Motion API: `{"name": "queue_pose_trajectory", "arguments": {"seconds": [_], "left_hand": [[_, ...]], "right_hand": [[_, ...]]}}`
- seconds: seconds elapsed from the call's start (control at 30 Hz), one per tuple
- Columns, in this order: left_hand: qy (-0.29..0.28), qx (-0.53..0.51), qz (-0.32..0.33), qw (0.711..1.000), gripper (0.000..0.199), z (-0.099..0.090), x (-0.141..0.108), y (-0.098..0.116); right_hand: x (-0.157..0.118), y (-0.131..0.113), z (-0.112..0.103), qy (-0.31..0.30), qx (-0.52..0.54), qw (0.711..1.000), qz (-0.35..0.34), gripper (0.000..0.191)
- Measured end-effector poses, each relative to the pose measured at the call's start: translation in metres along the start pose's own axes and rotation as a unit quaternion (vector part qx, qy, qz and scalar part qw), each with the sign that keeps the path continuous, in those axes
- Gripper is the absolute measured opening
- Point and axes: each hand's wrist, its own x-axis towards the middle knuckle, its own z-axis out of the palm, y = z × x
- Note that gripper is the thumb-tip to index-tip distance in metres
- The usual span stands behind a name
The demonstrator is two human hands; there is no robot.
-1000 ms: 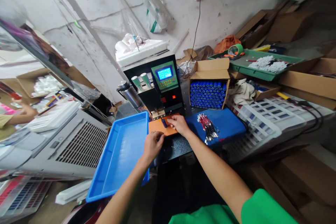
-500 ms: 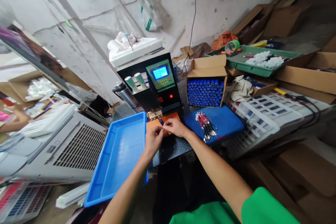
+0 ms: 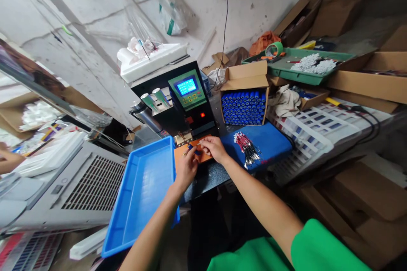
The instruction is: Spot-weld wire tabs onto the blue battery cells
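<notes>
We find a machine [image 3: 176,115] on the tabletop [image 3: 208,180], a board [image 3: 178,156] before it. Over the board, a battery [image 3: 197,152] sits between left hand [image 3: 187,167] and right hand [image 3: 215,148]. Left lies a tray [image 3: 143,194]; right, a box [image 3: 248,78] holds batteries [image 3: 244,109], behind wires [image 3: 246,149] on a pad [image 3: 274,147].

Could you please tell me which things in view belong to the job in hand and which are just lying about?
Seemingly part of the job:
blue cylinder at the fingertips of the left hand
orange board beneath it
black machine with lit screen
probably the boxed blue cylinders and wire bundle

Seemingly just lying about:
steel flask
green tape roll
beige cloth
hanging plastic bag
</notes>
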Motion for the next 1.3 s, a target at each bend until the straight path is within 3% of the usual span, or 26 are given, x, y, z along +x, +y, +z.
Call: {"name": "queue_pose_trajectory", "arguments": {"seconds": [0.2, 0.47, 0.73, 1.3], "left_hand": [[0.016, -0.080, -0.068, 0.994, 0.032, -0.001, 0.001, 0.007], [0.063, -0.189, -0.179, 0.963, 0.034, -0.013, 0.009, 0.009], [0.055, -0.156, -0.132, 0.977, 0.027, -0.008, 0.019, 0.002], [0.066, -0.168, -0.127, 0.975, 0.022, 0.004, 0.015, 0.000]], "right_hand": [[0.002, 0.000, -0.001, 0.018, 0.024, 0.999, 0.010, 0.031], [0.006, 0.003, 0.001, 0.024, 0.024, 0.999, 0.007, 0.032], [0.004, 0.003, 0.001, 0.026, 0.022, 0.999, -0.001, 0.032], [0.006, 0.009, 0.012, 0.047, -0.093, 0.994, -0.027, 0.027]]}}
